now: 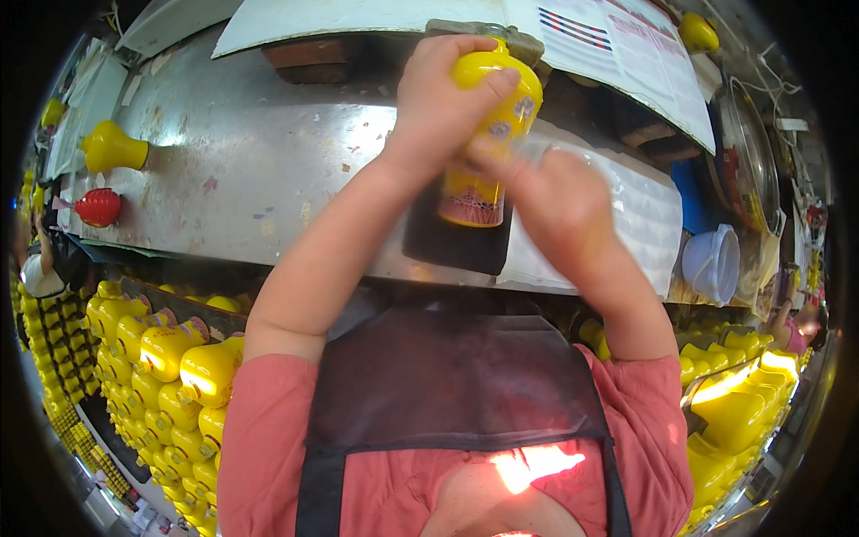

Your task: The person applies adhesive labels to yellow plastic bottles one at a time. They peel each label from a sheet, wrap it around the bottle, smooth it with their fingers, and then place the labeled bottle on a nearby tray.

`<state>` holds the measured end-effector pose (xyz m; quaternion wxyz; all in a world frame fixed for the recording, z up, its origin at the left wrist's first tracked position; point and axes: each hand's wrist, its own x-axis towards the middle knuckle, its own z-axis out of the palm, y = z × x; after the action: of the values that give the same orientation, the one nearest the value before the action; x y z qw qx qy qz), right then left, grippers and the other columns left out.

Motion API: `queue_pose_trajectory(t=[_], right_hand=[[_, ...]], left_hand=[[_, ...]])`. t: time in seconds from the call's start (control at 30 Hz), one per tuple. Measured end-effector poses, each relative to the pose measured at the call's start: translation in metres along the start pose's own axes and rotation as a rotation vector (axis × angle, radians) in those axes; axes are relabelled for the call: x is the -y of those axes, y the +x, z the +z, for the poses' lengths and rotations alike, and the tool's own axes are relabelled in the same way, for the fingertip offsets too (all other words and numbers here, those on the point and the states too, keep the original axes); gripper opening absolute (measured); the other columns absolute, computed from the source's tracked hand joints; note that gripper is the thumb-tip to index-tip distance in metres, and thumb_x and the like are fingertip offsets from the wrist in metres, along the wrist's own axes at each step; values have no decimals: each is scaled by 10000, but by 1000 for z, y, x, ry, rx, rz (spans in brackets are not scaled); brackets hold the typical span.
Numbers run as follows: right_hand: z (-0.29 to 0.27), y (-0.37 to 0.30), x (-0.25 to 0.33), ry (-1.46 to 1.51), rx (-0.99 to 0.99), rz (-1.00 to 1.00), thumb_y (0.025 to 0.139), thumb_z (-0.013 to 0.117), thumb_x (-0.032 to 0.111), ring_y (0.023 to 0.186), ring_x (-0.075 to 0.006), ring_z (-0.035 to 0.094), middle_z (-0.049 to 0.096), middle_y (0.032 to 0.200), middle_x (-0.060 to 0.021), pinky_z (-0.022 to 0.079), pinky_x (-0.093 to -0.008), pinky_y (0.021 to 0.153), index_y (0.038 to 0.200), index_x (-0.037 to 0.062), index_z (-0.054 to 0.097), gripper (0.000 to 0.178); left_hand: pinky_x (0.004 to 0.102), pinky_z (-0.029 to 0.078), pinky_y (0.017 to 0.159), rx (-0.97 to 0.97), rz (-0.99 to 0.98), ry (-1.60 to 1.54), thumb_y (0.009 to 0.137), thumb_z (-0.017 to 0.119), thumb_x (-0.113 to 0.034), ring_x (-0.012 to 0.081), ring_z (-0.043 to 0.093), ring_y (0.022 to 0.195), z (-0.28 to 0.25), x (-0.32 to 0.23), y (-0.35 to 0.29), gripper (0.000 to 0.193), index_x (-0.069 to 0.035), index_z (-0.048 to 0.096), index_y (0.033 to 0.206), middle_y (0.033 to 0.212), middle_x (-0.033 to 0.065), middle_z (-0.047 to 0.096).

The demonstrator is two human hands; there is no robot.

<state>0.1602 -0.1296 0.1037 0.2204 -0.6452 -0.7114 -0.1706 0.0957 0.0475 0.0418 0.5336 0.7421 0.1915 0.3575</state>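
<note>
A glossy yellow bottle-shaped vase (501, 112) lies lengthwise in front of me, its narrow neck pointing away and its patterned base toward me. My left hand (452, 103) is wrapped round its upper body, the thumb across the near side. At the vase's lower right side my right hand (564, 192) is smeared by motion, so its fingers and anything in them cannot be made out. Under the base end is a black mat (447, 249). Beyond the neck sits a dark grey block (528, 49).
On the metal worktable (268, 161) stand a yellow vase (114, 147) and a red ribbed object (98, 208) at the left. White sheets (617, 206) lie right of the mat, near a pale bucket (713, 262). Yellow vases (165, 349) fill racks on both sides; people are in the background.
</note>
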Motion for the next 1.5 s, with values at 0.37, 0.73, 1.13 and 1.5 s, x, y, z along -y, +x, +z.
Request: queue_pose_trajectory(t=[0.37, 0.73, 1.13, 1.5], right_hand=[[25, -19, -20, 68, -174, 32, 738, 762, 76, 610, -215, 537, 549, 732, -12, 453, -369, 538, 1118, 190, 758, 397], [29, -27, -14, 113, -186, 108, 778, 794, 24, 697, -237, 643, 696, 853, -78, 524, -349, 614, 1094, 136, 763, 337], [43, -44, -11, 268, -315, 323, 821, 781, -58, 779, -254, 714, 759, 955, -104, 575, -327, 726, 1092, 63, 730, 301], [47, -49, -8, 349, -353, 400, 803, 791, -49, 790, -249, 712, 734, 920, -108, 570, -337, 717, 1057, 64, 713, 289]], left_hand=[[342, 482, 998, -41, -106, -307, 1060, 555, -285, 220, 589, 1165, 1, 19, -5, 366, -22, 631, 1301, 1268, 132, 601], [309, 518, 979, 61, -154, -497, 1125, 448, -379, 149, 620, 1116, 2, 21, -21, 454, -72, 453, 1460, 1261, 81, 623], [319, 498, 1008, 13, -112, -321, 1118, 444, -362, 179, 588, 1181, 3, 6, -29, 466, -85, 433, 1493, 1311, 87, 587], [341, 445, 1061, 2, -135, -438, 1100, 478, -378, 208, 543, 1238, 1, 19, -34, 573, -71, 347, 1566, 1383, 129, 545]])
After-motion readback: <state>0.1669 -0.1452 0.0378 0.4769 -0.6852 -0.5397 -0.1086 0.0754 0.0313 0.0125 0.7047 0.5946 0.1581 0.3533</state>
